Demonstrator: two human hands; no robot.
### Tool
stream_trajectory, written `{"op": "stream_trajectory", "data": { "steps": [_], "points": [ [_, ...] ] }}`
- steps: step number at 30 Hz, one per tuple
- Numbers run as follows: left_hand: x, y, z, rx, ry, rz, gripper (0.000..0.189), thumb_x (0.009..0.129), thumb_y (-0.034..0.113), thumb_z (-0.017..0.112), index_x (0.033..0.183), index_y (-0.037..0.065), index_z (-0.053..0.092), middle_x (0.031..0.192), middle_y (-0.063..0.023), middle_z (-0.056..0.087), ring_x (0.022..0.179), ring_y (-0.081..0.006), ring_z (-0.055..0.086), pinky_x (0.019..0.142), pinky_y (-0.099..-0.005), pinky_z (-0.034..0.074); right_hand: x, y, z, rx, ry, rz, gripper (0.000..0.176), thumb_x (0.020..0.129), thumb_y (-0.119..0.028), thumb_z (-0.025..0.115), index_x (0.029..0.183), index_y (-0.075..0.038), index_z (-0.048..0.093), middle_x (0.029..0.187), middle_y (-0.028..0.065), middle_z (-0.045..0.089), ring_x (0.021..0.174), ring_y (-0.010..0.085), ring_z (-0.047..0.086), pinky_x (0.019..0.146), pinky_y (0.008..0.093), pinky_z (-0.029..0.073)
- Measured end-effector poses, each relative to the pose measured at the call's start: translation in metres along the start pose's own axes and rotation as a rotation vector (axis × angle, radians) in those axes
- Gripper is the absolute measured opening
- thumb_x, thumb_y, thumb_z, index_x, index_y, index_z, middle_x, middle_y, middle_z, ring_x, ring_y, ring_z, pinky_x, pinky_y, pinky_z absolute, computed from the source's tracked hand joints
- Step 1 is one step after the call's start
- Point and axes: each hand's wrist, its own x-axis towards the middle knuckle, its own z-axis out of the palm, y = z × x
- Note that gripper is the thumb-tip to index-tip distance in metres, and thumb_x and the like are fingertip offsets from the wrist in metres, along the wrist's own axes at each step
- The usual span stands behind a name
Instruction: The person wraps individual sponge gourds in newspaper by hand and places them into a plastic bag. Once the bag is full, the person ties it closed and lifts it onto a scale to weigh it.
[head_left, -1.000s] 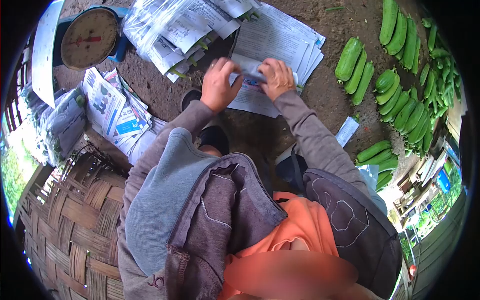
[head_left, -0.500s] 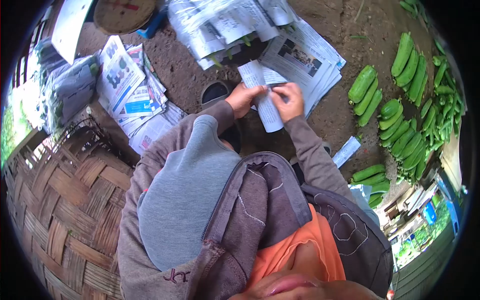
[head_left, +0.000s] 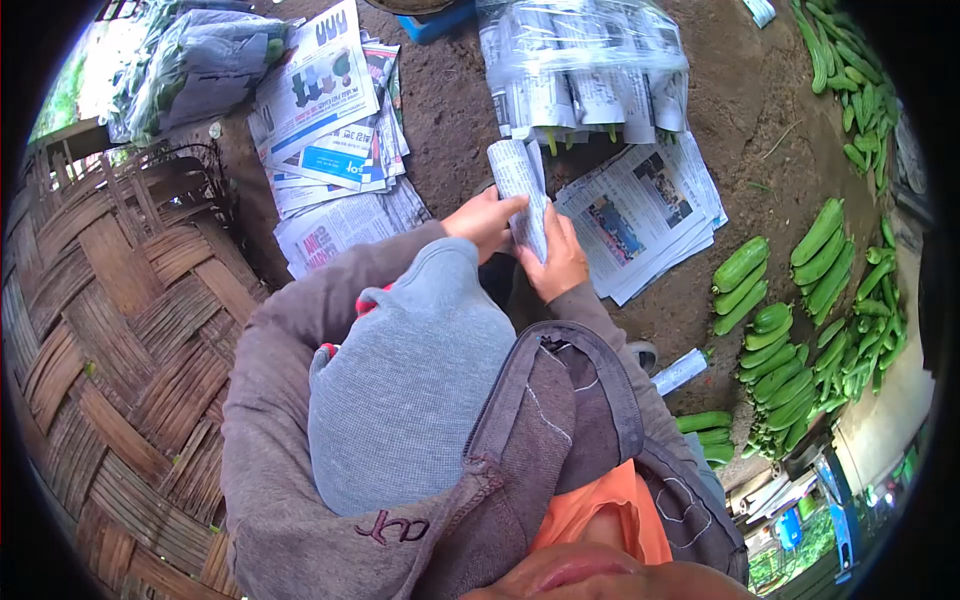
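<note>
A newspaper roll (head_left: 517, 172) stands out between my two hands, its upper end pointing away from me. My left hand (head_left: 485, 220) closes on its left side, the thumb lying across the paper. My right hand (head_left: 558, 258) wraps its lower right part. What the roll holds inside is hidden. Just beyond it sits a plastic-wrapped bundle of newspaper rolls (head_left: 590, 85), with green tips poking from the near ends. A stack of newspaper sheets (head_left: 640, 215) lies to the right of my right hand.
Another newspaper pile (head_left: 330, 150) lies at left, near a wrapped bundle (head_left: 205, 70). Several green cucumber-like vegetables (head_left: 780, 370) lie in groups on the soil at right. A single paper-wrapped roll (head_left: 680, 372) rests near my right forearm. Woven bamboo (head_left: 120, 370) fills the lower left.
The paper in my hands is now a closer roll, turned more upright, and my right hand has shifted to wrap its lower part. The view has also shifted, with the surroundings appearing displaced.
</note>
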Motion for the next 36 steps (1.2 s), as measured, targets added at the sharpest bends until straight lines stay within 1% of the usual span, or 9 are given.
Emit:
{"op": "stream_trajectory", "data": {
  "steps": [5,11,12,16,19,27,28,32,36],
  "points": [
    [0.042,0.012,-0.086,0.55,0.08,0.468,0.033,0.09,0.016,0.056,0.118,-0.001,0.053,0.102,-0.0124,0.064,0.084,-0.0203,0.065,0.079,-0.0305,0.051,0.021,-0.003,-0.009,0.398,-0.058,-0.01,0.07,0.078,-0.022,0.069,0.136,0.005,0.04,0.117,0.0197,0.056,0.109,0.0276,0.056,0.092,0.035,0.044],
    [0.128,0.062,-0.071,1.0,0.511,1.275,0.044,0.079,0.021,0.067,0.119,0.007,0.055,0.122,-0.0171,0.052,0.106,-0.0334,0.055,0.091,-0.0383,0.046,0.041,-0.019,0.013,0.742,0.018,0.114,0.066,0.082,-0.013,0.066,0.136,0.01,0.035,0.127,0.017,0.052,0.114,0.0204,0.053,0.097,0.0317,0.041],
    [0.14,0.066,-0.067,1.001,0.539,1.357,0.039,0.08,0.025,0.067,0.111,0.006,0.056,0.111,-0.0162,0.056,0.101,-0.0348,0.055,0.089,-0.0394,0.045,0.049,-0.02,0.014,0.839,0.041,0.157,0.065,0.083,-0.011,0.065,0.136,0.01,0.034,0.128,0.0165,0.052,0.114,0.0196,0.053,0.097,0.0314,0.041],
    [0.155,0.065,-0.086,1.059,0.409,1.2,0.023,0.082,0.021,0.063,0.093,0.004,0.052,0.087,-0.0162,0.056,0.089,-0.036,0.054,0.078,-0.044,0.044,0.064,-0.001,0.031,0.697,0.083,0.22,0.065,0.083,-0.011,0.066,0.136,0.01,0.033,0.126,0.0184,0.052,0.114,0.0201,0.053,0.096,0.0325,0.042],
    [0.158,0.057,-0.089,0.904,0.453,1.123,0.018,0.084,0.016,0.06,0.093,0.002,0.052,0.087,-0.018,0.056,0.089,-0.0368,0.054,0.077,-0.0447,0.044,0.064,0.0,0.058,0.28,0.304,0.069,0.064,0.08,-0.012,0.069,0.132,0.008,0.038,0.121,0.0208,0.054,0.112,0.0243,0.054,0.096,0.0346,0.042],
    [0.139,0.053,-0.094,0.866,0.469,1.175,0.01,0.085,0.006,0.056,0.093,0.002,0.051,0.088,-0.0198,0.056,0.085,-0.0391,0.056,0.073,-0.0442,0.045,0.108,0.004,0.075,0.374,0.386,0.241,0.078,0.065,-0.017,0.082,0.13,0.006,0.045,0.119,0.0204,0.056,0.109,0.0266,0.056,0.095,0.0354,0.042],
    [0.137,0.055,-0.093,0.868,0.474,1.156,0.01,0.085,0.006,0.055,0.093,0.003,0.051,0.088,-0.0198,0.056,0.084,-0.039,0.056,0.072,-0.044,0.045,0.11,0.002,0.076,0.403,0.361,0.266,0.079,0.073,-0.005,0.076,0.137,0.01,0.034,0.12,0.016,0.056,0.106,0.0197,0.056,0.095,0.0317,0.043],
    [0.134,0.057,-0.091,0.82,0.469,1.11,0.01,0.084,0.004,0.057,0.092,0.003,0.051,0.085,-0.0187,0.057,0.08,-0.0386,0.058,0.068,-0.043,0.046,0.1,0.001,0.068,1.152,0.314,0.357,0.07,0.072,0.006,0.07,0.135,0.004,0.039,0.123,0.0119,0.051,0.11,0.0208,0.053,0.094,0.0332,0.045],
    [0.13,0.055,-0.089,0.779,0.493,1.115,0.009,0.085,0.005,0.057,0.09,0.003,0.051,0.083,-0.0183,0.06,0.079,-0.0373,0.06,0.068,-0.041,0.047,0.074,-0.012,0.057,1.322,0.176,0.451,0.063,0.076,0.006,0.067,0.133,0.001,0.039,0.123,0.0106,0.05,0.109,0.018,0.052,0.089,0.0322,0.048]
  ]
}}
